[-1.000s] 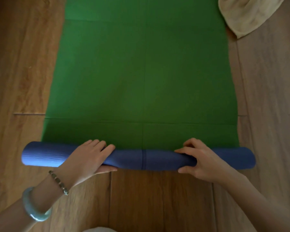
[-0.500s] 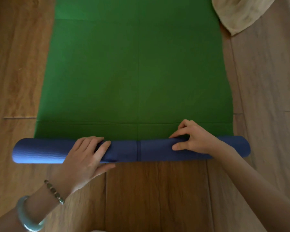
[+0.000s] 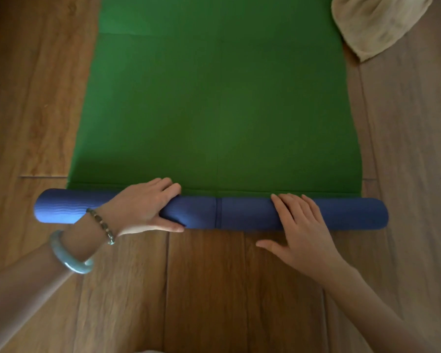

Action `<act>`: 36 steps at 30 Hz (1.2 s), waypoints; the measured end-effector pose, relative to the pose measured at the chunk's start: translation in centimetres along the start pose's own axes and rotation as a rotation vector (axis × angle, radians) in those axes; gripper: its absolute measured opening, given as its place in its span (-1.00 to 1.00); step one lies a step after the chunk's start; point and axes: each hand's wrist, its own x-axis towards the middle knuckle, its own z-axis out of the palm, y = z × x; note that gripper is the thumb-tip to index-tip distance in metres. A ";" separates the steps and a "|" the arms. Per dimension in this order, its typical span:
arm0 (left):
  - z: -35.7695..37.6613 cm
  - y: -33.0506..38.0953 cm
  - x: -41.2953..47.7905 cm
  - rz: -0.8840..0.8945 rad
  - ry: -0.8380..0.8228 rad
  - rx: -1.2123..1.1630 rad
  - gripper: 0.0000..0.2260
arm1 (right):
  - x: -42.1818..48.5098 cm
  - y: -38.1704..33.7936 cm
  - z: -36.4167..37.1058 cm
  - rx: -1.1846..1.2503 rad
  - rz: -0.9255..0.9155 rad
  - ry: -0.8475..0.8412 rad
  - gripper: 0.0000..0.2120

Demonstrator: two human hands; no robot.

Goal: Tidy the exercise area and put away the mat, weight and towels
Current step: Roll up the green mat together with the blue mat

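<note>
The yoga mat [image 3: 214, 110] lies green side up on the wooden floor [image 3: 201, 289]. Its near end is wound into a blue roll [image 3: 242, 212] that runs crosswise just in front of me. Most of the mat's length is flat beyond it, so I judge the rolling to be at an early stage.

My left grip [image 3: 140, 207] is clasped round the roll left of its middle, fingers draped over the top and thumb tucked along the near side. My right grip [image 3: 303, 225] is released: fingers lie flat and straight across the top of the roll, and the thumb is splayed out toward the floor behind it.

To do this step well, I would push both sides forward at an even pace so the ends stay square. The left end already juts out past the flat mat's edge more than the right end does. That looks like the start of telescoping, so I would ease the left side inward as I go. Pressing down while rolling should hold the wraps tight, and I would move one grip at a time so the roll cannot spring loose.

A beige towel [image 3: 374, 24] sits on the floor at the mat's far right corner, touching or just overlapping its edge, and I would lift it clear before the roll gets there. I see no weight in this view.
</note>
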 end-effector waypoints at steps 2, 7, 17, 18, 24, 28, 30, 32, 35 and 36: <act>-0.3 -0.2 0.2 0.019 0.022 -0.006 -0.38 | 0.4 0.2 0.4 -0.091 -0.009 -0.045 -0.20; 0.1 0.9 -1.6 -0.013 0.364 0.144 -0.32 | 3.2 1.0 0.3 -0.131 0.012 -0.038 -0.28; 1.7 1.1 -0.9 -0.107 0.366 0.250 -0.39 | 5.1 1.4 -0.2 -0.131 0.027 0.000 -0.38; 1.5 1.0 -0.8 -0.082 0.376 0.264 -0.38 | 5.0 1.3 -0.3 -0.134 0.034 0.001 -0.40; 1.3 1.0 -2.5 0.035 0.322 0.221 -0.36 | 2.4 -0.4 -0.7 -0.094 0.021 -0.044 -0.34; 3.0 2.0 -4.7 0.099 0.157 0.140 -0.45 | -1.8 -2.2 0.1 -0.021 0.030 -0.108 -0.20; 3.5 2.1 -5.2 0.097 0.072 0.075 -0.46 | -3.2 -2.7 0.8 -0.034 0.036 -0.112 -0.18; 2.8 2.4 -4.9 0.066 -0.010 -0.008 -0.47 | -3.8 -2.9 1.2 -0.061 0.061 -0.083 -0.20; 2.0 2.0 -4.2 -0.005 -0.116 -0.115 -0.46 | -3.3 -3.0 1.0 -0.094 0.113 -0.074 -0.22; 1.9 1.8 -4.2 -0.003 -0.115 -0.138 -0.44 | -2.9 -3.0 0.9 -0.092 0.111 -0.084 -0.25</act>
